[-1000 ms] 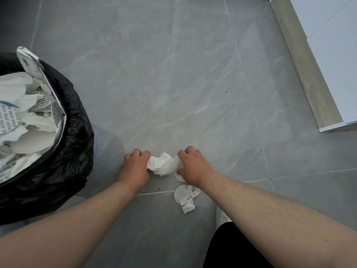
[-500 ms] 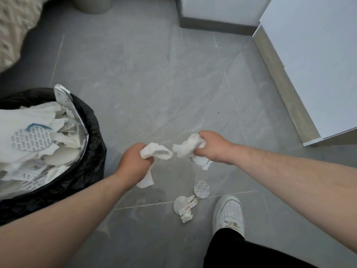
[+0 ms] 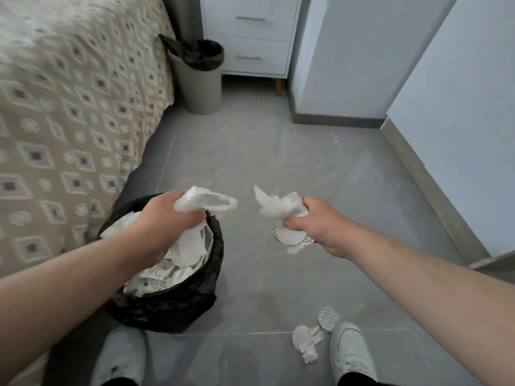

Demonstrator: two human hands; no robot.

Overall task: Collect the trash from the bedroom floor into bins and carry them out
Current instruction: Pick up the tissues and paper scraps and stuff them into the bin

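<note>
Floor: grey marble-look tiles (image 3: pixel 320 168)
On it: black-bagged full bin (image 3: pixel 178 302), grey round bin (image 3: pixel 202 87), white paper scraps (image 3: pixel 309 341), patterned round disc (image 3: pixel 329 318)

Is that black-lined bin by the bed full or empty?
Nearly full: white paper and wrappers are heaped to the rim of the bin.

Single head-worn view, aimed forward and steeply down

The floor (image 3: pixel 320 190) is looked down on from standing height, wide-angle; both forearms are seen near, the bed (image 3: pixel 69 121) at left, the nightstand (image 3: pixel 250 34) far, and the shoes (image 3: pixel 351 349) nearest.
</note>
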